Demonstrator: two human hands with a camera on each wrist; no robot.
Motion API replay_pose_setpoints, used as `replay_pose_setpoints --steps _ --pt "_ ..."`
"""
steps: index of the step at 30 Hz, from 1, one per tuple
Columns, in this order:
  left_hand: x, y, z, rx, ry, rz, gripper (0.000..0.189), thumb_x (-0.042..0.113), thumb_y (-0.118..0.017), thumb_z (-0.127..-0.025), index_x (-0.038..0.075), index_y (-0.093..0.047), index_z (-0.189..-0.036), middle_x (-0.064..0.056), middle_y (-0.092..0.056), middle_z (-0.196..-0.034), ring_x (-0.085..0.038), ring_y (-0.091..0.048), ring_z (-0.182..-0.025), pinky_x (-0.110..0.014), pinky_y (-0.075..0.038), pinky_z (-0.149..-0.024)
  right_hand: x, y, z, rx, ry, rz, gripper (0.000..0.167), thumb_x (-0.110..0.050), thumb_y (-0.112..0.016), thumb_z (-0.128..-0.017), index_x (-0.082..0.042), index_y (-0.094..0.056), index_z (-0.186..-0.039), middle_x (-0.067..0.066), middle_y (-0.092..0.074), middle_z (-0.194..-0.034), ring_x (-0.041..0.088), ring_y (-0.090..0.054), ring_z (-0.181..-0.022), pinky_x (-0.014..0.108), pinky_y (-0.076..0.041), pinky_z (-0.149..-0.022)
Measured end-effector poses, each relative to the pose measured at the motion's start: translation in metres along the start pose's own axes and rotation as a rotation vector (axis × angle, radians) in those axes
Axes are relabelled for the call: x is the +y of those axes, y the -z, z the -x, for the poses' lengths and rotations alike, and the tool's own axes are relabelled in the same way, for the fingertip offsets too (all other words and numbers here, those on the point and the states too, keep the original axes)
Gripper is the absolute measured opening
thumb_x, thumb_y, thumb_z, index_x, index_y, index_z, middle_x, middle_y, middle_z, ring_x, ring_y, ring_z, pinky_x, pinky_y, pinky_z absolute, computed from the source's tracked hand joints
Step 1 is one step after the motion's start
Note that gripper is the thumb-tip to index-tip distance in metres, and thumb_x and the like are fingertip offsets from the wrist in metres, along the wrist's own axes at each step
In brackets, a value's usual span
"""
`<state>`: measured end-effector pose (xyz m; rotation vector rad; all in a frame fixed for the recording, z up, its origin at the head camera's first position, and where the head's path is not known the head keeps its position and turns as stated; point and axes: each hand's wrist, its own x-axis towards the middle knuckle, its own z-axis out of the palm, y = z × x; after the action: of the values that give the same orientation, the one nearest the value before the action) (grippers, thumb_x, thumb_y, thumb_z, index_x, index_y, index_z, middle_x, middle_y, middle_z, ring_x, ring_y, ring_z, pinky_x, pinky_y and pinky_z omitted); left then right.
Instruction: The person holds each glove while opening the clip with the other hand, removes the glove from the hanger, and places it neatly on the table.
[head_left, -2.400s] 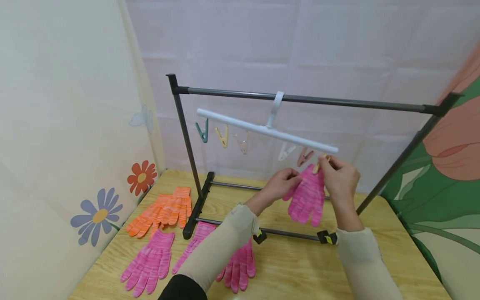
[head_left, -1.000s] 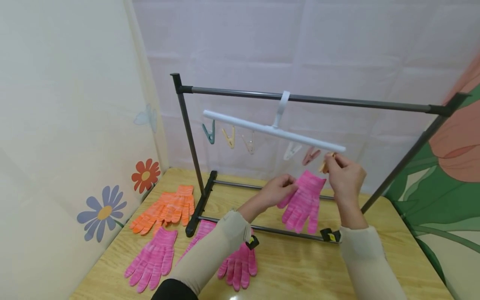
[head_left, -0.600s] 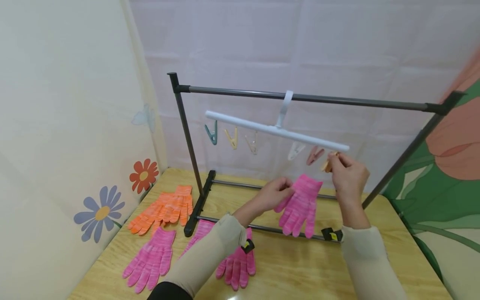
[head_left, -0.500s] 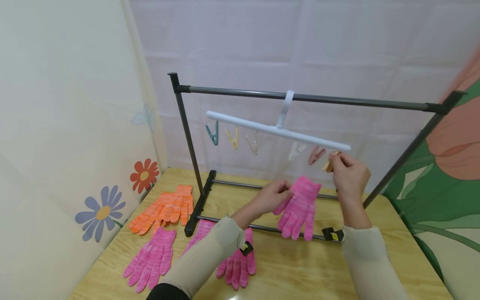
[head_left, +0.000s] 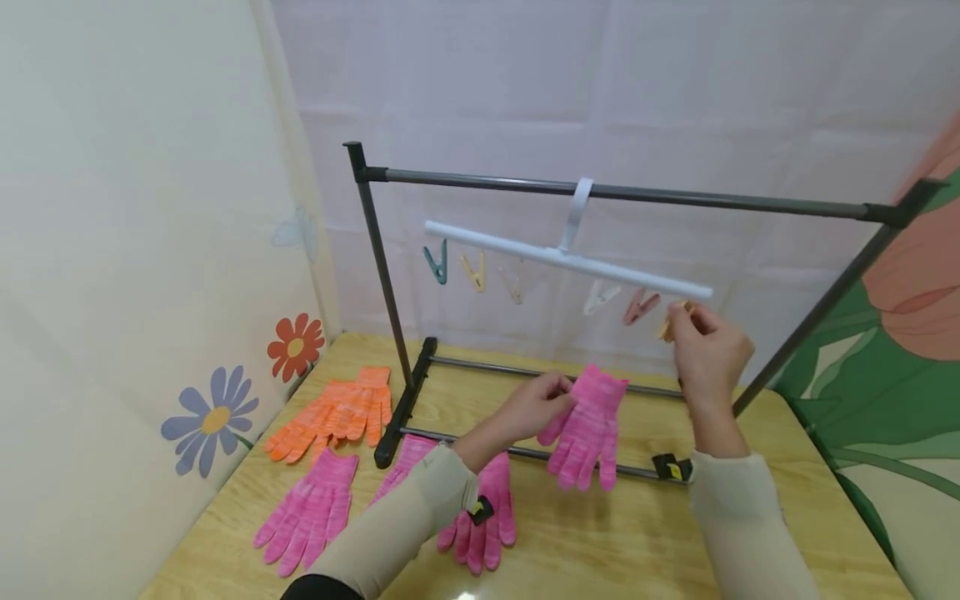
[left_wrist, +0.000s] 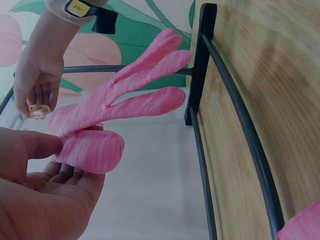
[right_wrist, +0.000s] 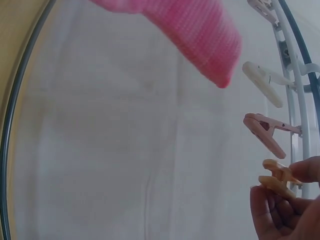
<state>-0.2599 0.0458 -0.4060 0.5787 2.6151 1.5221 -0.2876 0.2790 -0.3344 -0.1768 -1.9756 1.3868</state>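
Note:
My left hand (head_left: 528, 408) pinches a pink knitted glove (head_left: 588, 429) near its thumb side, the cuff up and the fingers hanging down. In the left wrist view, my thumb (left_wrist: 42, 144) presses the glove's thumb part against my fingers. My right hand (head_left: 711, 354) pinches a tan clothes peg (right_wrist: 276, 181) below the right end of a white hanger (head_left: 600, 267). The glove's cuff is apart from this peg, lower and to its left. Beside that peg, a pink peg (head_left: 641, 307) and a white peg (head_left: 601, 297) hang from the hanger with nothing in them.
The hanger hooks over a dark metal rack (head_left: 697, 198) standing on a wooden table (head_left: 585, 550). Teal (head_left: 437, 262), yellow (head_left: 475, 271) and clear pegs hang at left. Orange gloves (head_left: 341, 408) and pink gloves (head_left: 311, 508) lie at the table's left and front, partly behind my left arm.
The pink glove's cuff was up against the tan peg; my left hand has drawn the glove down and left, away from it. My right hand keeps hold of the peg.

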Motion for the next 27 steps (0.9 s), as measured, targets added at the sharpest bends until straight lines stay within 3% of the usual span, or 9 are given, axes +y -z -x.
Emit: replay_pose_setpoints --steps 8,14,27 --pt "-0.012 -0.003 0.007 0.000 0.030 0.010 0.013 0.022 -0.060 -0.103 0.013 -0.068 -0.107 0.005 -0.066 -0.092 -0.006 -0.058 -0.081 -0.024 -0.050 -0.072 0.001 0.003 -0.001 0.011 -0.009 0.018 0.041 -0.047 -0.071 -0.090 -0.007 -0.080 -0.086 -0.027 -0.055 -0.055 0.004 -0.048 -0.051 0.018 -0.037 -0.048" --pt "-0.018 -0.009 0.017 -0.004 0.017 -0.009 0.009 0.019 -0.062 -0.101 0.011 -0.065 -0.102 0.004 -0.063 -0.087 -0.006 -0.054 -0.073 -0.024 -0.048 -0.064 0.005 0.008 -0.004 0.038 -0.031 0.023 0.043 -0.046 -0.073 -0.089 -0.006 -0.080 -0.101 -0.031 -0.054 -0.062 -0.001 -0.050 -0.056 0.015 -0.037 -0.049" --pt "-0.027 -0.018 0.030 -0.025 0.061 0.061 0.007 0.017 -0.064 -0.099 0.012 -0.064 -0.103 0.004 -0.063 -0.089 -0.007 -0.056 -0.077 -0.024 -0.049 -0.068 0.002 0.013 -0.011 0.085 -0.046 0.053 0.044 -0.048 -0.076 -0.088 -0.009 -0.078 -0.109 -0.029 -0.055 -0.073 -0.008 -0.054 -0.068 0.012 -0.041 -0.059"
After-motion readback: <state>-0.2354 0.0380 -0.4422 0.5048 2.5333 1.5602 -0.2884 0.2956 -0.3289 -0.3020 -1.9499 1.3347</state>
